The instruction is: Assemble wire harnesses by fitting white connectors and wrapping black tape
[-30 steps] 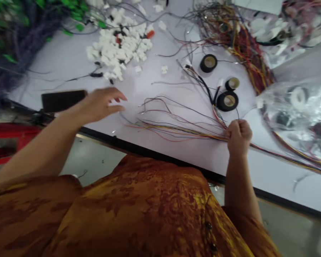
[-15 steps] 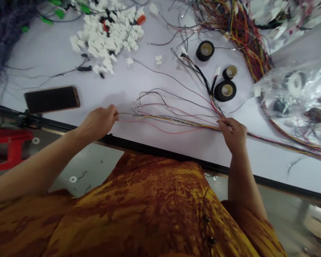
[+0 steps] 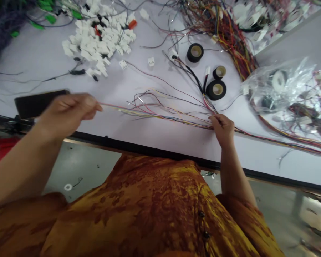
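A bundle of thin coloured wires point(image 3: 176, 119) runs along the front of the white table. My right hand point(image 3: 222, 129) is closed around the bundle, where a black-sleeved branch with white connectors joins it. To the left the loose wire ends fan out. My left hand point(image 3: 76, 110) pinches the end of a pinkish wire point(image 3: 109, 105) and holds it stretched leftward; the hand is slightly blurred. Partly behind that hand lies a dark phone point(image 3: 34, 103). A long dark-red wire with a white connector point(image 3: 123, 64) lies above the bundle.
White connectors point(image 3: 96, 46) are heaped at the back left. Black tape rolls point(image 3: 216, 89) sit just beyond my right hand. A thick wire bundle point(image 3: 230, 39) and a clear plastic bag point(image 3: 273, 89) occupy the right. The table's dark edge point(image 3: 149, 150) runs before me.
My left hand has moved left, now over the phone's right part, and holds a pinkish wire drawn straight. The right hand keeps its grip on the bundle. The whole view has shifted slightly.
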The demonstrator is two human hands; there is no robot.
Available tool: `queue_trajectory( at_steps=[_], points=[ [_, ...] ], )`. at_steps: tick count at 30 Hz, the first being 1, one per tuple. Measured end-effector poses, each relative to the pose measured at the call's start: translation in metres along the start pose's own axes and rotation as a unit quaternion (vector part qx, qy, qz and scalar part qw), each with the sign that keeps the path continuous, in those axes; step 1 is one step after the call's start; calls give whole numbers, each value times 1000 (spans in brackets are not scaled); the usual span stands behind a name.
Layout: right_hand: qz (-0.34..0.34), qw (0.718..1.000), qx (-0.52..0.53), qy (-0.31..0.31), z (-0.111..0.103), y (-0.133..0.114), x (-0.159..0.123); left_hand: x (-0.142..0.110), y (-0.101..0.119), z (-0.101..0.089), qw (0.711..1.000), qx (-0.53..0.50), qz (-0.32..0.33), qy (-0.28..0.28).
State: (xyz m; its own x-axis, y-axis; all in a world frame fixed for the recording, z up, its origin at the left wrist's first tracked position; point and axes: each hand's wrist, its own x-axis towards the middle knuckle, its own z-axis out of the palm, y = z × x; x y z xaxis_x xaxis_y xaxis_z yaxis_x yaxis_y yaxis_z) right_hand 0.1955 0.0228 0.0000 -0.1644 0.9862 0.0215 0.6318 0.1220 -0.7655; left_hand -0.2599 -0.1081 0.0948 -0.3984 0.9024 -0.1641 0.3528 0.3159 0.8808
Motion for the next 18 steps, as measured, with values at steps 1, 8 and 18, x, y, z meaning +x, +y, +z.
queue_trajectory(
  at_steps=[1, 8, 18],
  points=[
    [0, 1000, 1, 13, 0, -2, 1, 5, 4, 4, 999, -45, 8, 12],
    [-98, 995, -19, 13, 2, -58, 16, 33, 29, 17, 974, -202, -101, 6],
    [-195, 932, 34, -303, 71, -238, 83, 43, 48, 28, 972, -231, -35, 24]
  ],
)
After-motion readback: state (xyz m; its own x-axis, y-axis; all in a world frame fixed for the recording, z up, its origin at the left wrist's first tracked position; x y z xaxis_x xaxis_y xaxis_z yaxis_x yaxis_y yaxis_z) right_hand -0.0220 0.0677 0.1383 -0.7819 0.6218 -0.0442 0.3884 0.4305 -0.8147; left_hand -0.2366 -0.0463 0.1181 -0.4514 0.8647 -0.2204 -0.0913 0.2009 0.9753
